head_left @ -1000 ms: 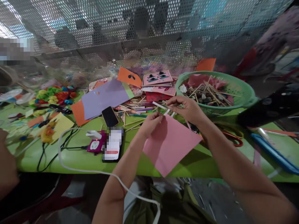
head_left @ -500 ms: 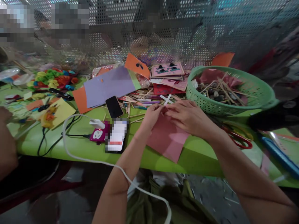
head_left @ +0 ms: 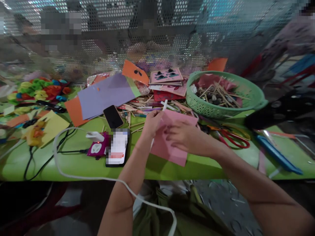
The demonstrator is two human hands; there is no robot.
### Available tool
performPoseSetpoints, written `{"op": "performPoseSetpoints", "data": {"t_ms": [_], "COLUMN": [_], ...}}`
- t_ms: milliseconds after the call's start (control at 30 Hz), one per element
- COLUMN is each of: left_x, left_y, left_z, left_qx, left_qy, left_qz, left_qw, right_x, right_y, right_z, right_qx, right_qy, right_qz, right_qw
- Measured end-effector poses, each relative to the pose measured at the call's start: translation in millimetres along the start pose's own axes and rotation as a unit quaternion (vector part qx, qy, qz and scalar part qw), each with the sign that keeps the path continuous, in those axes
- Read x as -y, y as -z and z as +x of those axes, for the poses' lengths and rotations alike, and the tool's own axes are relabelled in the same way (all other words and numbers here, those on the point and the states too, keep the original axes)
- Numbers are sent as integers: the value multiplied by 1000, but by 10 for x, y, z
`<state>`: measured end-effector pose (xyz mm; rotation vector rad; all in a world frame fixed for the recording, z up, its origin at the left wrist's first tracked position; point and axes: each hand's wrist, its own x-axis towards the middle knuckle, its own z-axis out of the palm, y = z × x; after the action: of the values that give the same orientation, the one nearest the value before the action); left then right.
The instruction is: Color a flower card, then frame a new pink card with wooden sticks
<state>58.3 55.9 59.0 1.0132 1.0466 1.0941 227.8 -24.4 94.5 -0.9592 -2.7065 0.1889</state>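
Note:
A sheet of pink paper [head_left: 177,154] lies over the green table's front part. My left hand [head_left: 153,124] is closed at its left edge, pinching the paper together with a thin white strip [head_left: 165,104]. The strip sticks out above my fingers, and a bit of white also shows below them. My right hand [head_left: 188,137] rests on or just over the middle of the sheet, fingers spread and slightly blurred, holding nothing. Scissors [head_left: 236,139] with red handles lie to the right of it.
A green basket [head_left: 197,103] of sticks and pebbles stands at the back right. Two phones, a black one [head_left: 113,117] and a lit one [head_left: 118,147], lie left of my left arm, beside a purple power socket [head_left: 98,146]. A white cable [head_left: 98,178] crosses my left forearm.
The crossed white strips at my fingertips now show as one upright strip by my left hand. My right hand has left the paper's top edge and moved down across the sheet, fingers spreading.

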Motion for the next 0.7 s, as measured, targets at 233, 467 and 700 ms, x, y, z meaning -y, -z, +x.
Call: {"op": "performPoseSetpoints", "data": {"t_ms": [233,467,700], "left_x": [-33,-53,-116], "left_y": [1,-1,-29], "left_z": [63,41,-41], "left_qx": [31,55,83], "left_qy": [16,9,11], "left_qz": [-19,-19,-19], "left_qw": [999,998,996], "right_x": [73,-594,-866], "right_y": [254,191,71], "right_z": [-793,-1815,-1825], "right_qx": [-15,-98,-25], "right_qy": [-171,-498,-508], "right_qz": [181,-65,-72], "right_qw": [968,859,858]}}
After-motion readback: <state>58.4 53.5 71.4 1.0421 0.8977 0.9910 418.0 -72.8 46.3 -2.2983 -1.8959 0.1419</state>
